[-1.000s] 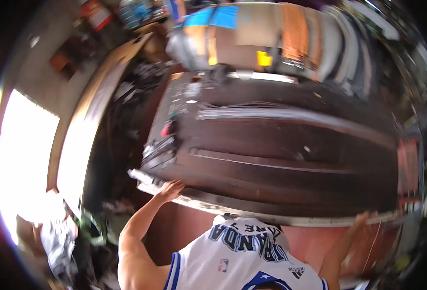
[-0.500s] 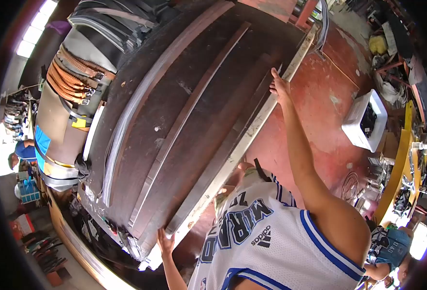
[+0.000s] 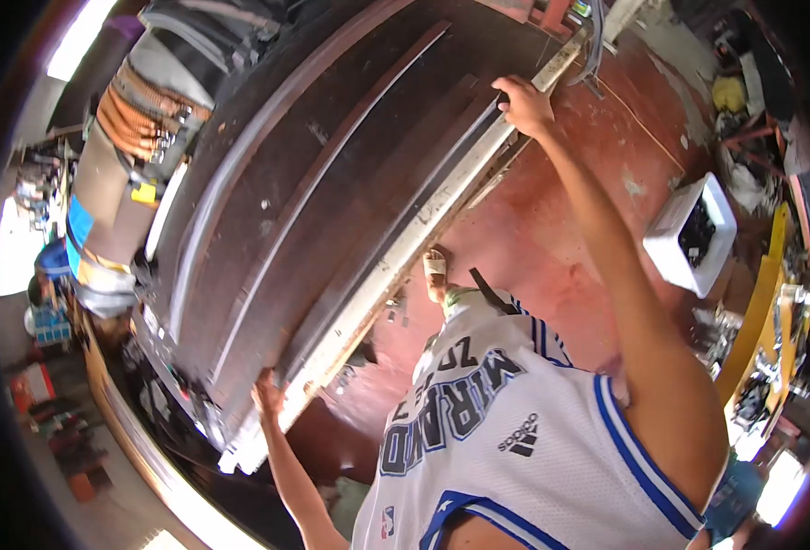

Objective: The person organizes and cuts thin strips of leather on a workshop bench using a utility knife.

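Right hand curls over the long rail at upper centre, left hand presses open at lower left — spread wide, likely to steady its length.

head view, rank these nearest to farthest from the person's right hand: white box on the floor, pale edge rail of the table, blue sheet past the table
1. pale edge rail: gripped by the right hand.
2. white box: on the red floor, to the right.
3. blue sheet: far left, across the dark table.
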The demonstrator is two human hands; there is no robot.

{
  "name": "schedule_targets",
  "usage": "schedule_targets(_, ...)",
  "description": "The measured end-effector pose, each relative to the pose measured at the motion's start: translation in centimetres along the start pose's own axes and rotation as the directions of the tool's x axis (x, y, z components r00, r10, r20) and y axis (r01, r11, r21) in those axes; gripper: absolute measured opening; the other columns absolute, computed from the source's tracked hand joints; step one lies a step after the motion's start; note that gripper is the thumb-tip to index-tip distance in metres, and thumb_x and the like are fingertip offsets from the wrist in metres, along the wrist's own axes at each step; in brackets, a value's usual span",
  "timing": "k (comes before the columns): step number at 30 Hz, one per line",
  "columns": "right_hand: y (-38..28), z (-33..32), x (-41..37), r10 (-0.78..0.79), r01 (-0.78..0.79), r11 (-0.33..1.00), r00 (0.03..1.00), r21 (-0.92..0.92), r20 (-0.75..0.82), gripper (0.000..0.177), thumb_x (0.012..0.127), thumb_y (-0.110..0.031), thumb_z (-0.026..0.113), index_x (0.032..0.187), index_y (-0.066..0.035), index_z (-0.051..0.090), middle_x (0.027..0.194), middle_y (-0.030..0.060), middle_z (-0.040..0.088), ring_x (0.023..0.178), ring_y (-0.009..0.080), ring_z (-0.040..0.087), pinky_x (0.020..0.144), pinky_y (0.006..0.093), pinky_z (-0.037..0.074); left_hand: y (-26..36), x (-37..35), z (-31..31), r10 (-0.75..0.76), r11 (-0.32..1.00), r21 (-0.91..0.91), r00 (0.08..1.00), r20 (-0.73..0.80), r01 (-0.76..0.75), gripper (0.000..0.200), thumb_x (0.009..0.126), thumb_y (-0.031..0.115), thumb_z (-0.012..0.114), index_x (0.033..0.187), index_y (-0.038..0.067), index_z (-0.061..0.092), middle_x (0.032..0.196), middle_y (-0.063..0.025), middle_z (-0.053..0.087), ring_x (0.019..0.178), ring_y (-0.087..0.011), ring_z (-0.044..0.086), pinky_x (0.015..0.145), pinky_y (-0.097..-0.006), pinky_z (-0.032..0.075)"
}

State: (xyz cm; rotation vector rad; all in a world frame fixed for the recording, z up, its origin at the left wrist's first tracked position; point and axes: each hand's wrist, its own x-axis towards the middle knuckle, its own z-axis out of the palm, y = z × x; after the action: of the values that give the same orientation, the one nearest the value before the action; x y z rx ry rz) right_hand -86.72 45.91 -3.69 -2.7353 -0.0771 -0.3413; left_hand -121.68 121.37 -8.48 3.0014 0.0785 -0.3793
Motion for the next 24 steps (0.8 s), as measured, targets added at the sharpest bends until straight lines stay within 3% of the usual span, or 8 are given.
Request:
schedule_targets(2, 0.4, 0.0, 2.1, -0.378, 0.394, 0.918, 0.901, -0.040, 0.213, 0.059, 0.072, -0.002, 0.077, 0.127, -0.014, 0.060, 0.138, 0.0096, 0.057, 0.124, 0.0304, 0.055, 0.101, 0.0421, 0.048, 2.1, 0.0, -1.4, -0.083, 0.996, 0.037, 0.996, 0.045, 0.081, 0.056, 0.068, 0.019, 0.087, 0.116, 0.000, 0.066, 0.122, -0.0189, 0.067, 0.108, -0.0389, 0.065, 0.090, -0.0451, 0.053)
schedule_targets(4, -0.2, 0.7, 3.5, -0.491, 0.548, 0.831, 0.805, -0.100, 0.334, 0.062, 0.071, 0.000, 0.076, 0.129, -0.014, 0.059, 0.138, 0.0093, 0.057, 0.126, 0.0305, 0.055, 0.104, 0.0422, 0.046, 3.2, -0.3, -2.1, 0.007, 0.999, 0.036, 0.998, -0.055, -0.005, 0.047, 0.070, 0.014, 0.085, 0.112, 0.002, 0.067, 0.117, -0.0167, 0.067, 0.104, -0.0391, 0.065, 0.086, -0.0447, 0.055)
schedule_targets(5, -0.4, 1.3, 4.1, -0.550, 0.662, 0.734, 0.710, -0.151, 0.439, 0.065, 0.070, 0.001, 0.075, 0.131, -0.014, 0.059, 0.137, 0.0091, 0.057, 0.127, 0.0307, 0.054, 0.107, 0.0424, 0.045, 5.1, -0.4, -3.0, -0.064, 0.998, 0.021, 0.998, -0.025, 0.064, 0.048, 0.071, 0.013, 0.084, 0.114, 0.004, 0.065, 0.117, -0.0163, 0.067, 0.104, -0.0395, 0.065, 0.086, -0.0456, 0.055)
schedule_targets(10, -2.7, 3.4, 5.4, -0.436, 0.653, 0.751, 0.601, -0.097, 0.670, 0.060, 0.071, -0.003, 0.077, 0.127, -0.011, 0.059, 0.125, 0.0103, 0.065, 0.113, 0.0324, 0.063, 0.097, 0.0459, 0.052, 7.7, 0.3, -2.8, -0.141, 0.986, 0.087, 0.990, -0.006, 0.141, 0.059, 0.075, 0.011, 0.080, 0.129, 0.011, 0.056, 0.127, -0.0127, 0.063, 0.111, -0.0380, 0.063, 0.092, -0.0488, 0.051)
schedule_targets(15, -0.7, 5.9, 5.5, -0.635, 0.720, 0.692, 0.573, 0.052, 0.518, 0.053, 0.074, 0.000, 0.070, 0.124, -0.008, 0.059, 0.113, 0.0128, 0.068, 0.110, 0.0347, 0.066, 0.094, 0.0477, 0.054, 18.4, 6.1, -2.4, 0.088, 0.996, -0.025, 0.992, -0.093, -0.090, 0.071, 0.078, 0.008, 0.076, 0.142, 0.014, 0.044, 0.135, -0.0138, 0.057, 0.121, -0.0357, 0.057, 0.102, -0.0498, 0.045)
schedule_targets(18, -1.1, 4.9, 5.9, -0.675, 0.757, 0.644, 0.496, 0.108, 0.546, 0.048, 0.071, -0.003, 0.072, 0.117, -0.005, 0.058, 0.107, 0.0149, 0.067, 0.100, 0.0373, 0.068, 0.086, 0.0467, 0.056, 24.8, 9.3, -3.0, 0.095, 0.995, 0.017, 0.994, -0.060, -0.094, 0.073, 0.077, 0.004, 0.075, 0.142, 0.013, 0.044, 0.134, -0.0147, 0.057, 0.119, -0.0376, 0.057, 0.098, -0.0497, 0.048)
schedule_targets(21, 0.1, 6.5, 5.5, -0.820, 0.889, 0.456, 0.407, 0.031, 0.402, 0.049, 0.068, -0.008, 0.079, 0.111, 0.000, 0.056, 0.095, 0.0156, 0.067, 0.088, 0.0343, 0.071, 0.073, 0.0422, 0.059, 26.7, 10.7, -2.9, 0.060, 0.997, 0.047, 0.997, -0.047, -0.058, 0.075, 0.075, -0.001, 0.074, 0.143, 0.014, 0.044, 0.133, -0.0153, 0.057, 0.118, -0.0392, 0.058, 0.095, -0.0490, 0.051)
schedule_targets(24, 0.5, 8.2, 5.2, -0.893, 0.915, 0.403, 0.385, 0.034, 0.233, 0.050, 0.067, -0.010, 0.080, 0.109, 0.000, 0.056, 0.090, 0.0138, 0.066, 0.082, 0.0292, 0.071, 0.068, 0.0397, 0.058, 26.0, 10.2, -3.1, -0.018, 1.000, -0.013, 0.998, -0.057, 0.017, 0.077, 0.074, -0.004, 0.074, 0.143, 0.015, 0.045, 0.136, -0.0152, 0.057, 0.123, -0.0371, 0.057, 0.098, -0.0475, 0.051)
